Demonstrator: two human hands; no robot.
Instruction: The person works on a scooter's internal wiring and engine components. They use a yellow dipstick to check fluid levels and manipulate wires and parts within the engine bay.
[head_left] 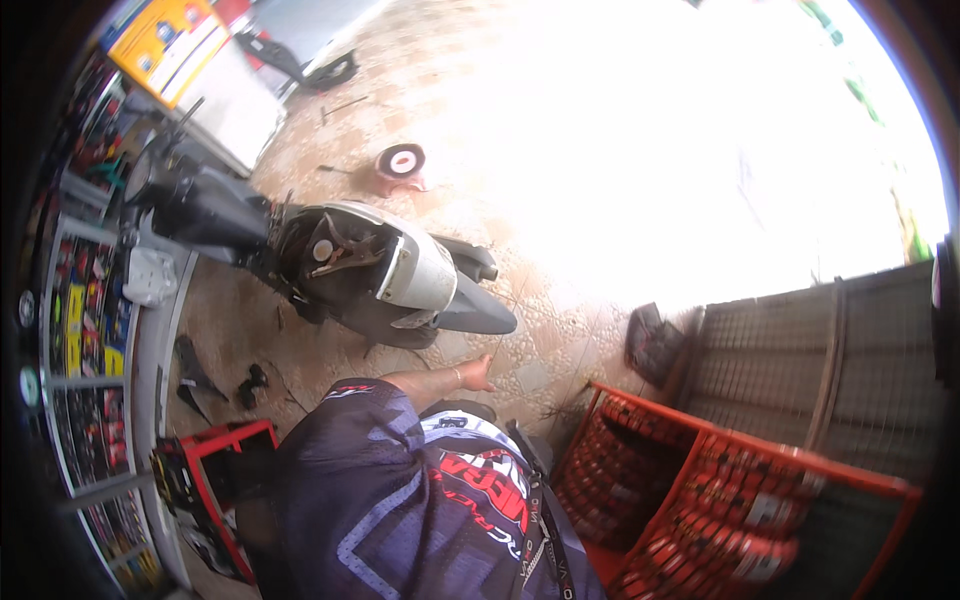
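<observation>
My left hand [477, 374] reaches across in front of my body from a dark sleeve, with a thin band at the wrist. It hangs over the tiled floor, just behind the tail of a partly stripped motor scooter [420, 272]. The fingers look apart and nothing shows in them, though they are small and blurred. A gap separates the hand from the scooter's dark rear fender [480, 308]. The scooter's seat is off, leaving the inner compartment and a round cap [322, 250] exposed. My right hand is not in view.
Shelves of packaged parts [90, 320] line the left side. A red-framed cart [235, 432] stands by my left. To the right, an orange rack [700, 430] holds tyres. A round container [401, 162] and loose tools lie beyond the scooter; dark panels [195, 375] lie left.
</observation>
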